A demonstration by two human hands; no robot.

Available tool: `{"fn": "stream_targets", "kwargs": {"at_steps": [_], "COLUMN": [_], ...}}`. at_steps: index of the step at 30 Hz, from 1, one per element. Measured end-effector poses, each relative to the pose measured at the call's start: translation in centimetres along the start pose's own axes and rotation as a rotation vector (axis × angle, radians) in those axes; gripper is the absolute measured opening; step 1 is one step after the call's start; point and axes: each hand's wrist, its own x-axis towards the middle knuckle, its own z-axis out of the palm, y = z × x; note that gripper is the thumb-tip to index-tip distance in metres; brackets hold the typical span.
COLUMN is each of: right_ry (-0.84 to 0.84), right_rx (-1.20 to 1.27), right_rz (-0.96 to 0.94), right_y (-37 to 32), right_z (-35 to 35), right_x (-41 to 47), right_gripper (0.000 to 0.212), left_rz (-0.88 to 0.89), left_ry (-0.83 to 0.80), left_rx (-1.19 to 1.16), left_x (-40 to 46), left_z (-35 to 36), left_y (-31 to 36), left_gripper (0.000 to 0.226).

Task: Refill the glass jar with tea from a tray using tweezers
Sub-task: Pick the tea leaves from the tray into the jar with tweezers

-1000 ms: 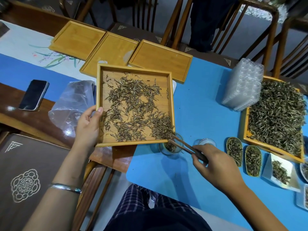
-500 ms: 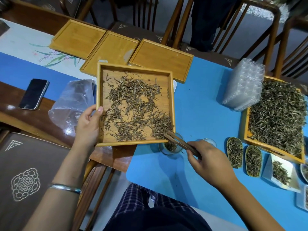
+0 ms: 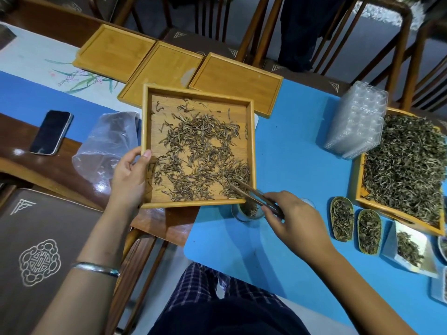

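A square bamboo tray [image 3: 145, 131] with scattered dry tea leaves [image 3: 198, 151] is held above the table, my left hand [image 3: 129, 175] gripping its left rim. Beneath the tray's near right corner stands a small glass jar [image 3: 244, 212] with some tea in it, partly hidden by the tray. My right hand [image 3: 292, 218] holds brown tweezers [image 3: 249, 193]; their tips rest among the leaves heaped in the tray's near right corner.
Three empty bamboo trays [image 3: 232, 78] lie behind. At right: a tray heaped with tea [image 3: 406, 165], stacked clear plastic lids [image 3: 358, 122], two small oval dishes [image 3: 342, 218] of tea, a white dish [image 3: 408, 247]. A phone [image 3: 51, 132] and plastic bag [image 3: 108, 146] lie left.
My right hand has moved left and the tweezer tips have gone from above the jar up into the tea at the tray's near right corner. The tray stays in my left hand.
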Motion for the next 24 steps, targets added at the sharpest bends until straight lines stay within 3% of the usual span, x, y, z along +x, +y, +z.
{"fn": "stream_targets", "kwargs": {"at_steps": [11, 19, 24], "right_ry": [-0.084, 0.026, 0.064], "right_rx": [-0.090, -0.059, -0.171], "right_rz": [0.062, 0.007, 0.012], "right_y": [1.7, 0.1, -0.8], "right_z": [-0.4, -0.5, 0.7], "right_x": [-2.0, -0.6, 1.1], "right_gripper": [0.025, 0.024, 0.026], "left_rz": [0.005, -0.001, -0.006], "left_ry": [-0.002, -0.015, -0.003], "left_rx": [0.007, -0.011, -0.028], "left_x": [0.3, 0.3, 0.3], "left_z": [-0.6, -0.6, -0.5], "left_y": [-0.8, -0.9, -0.8], "left_gripper": [0.035, 0.020, 0.031]}}
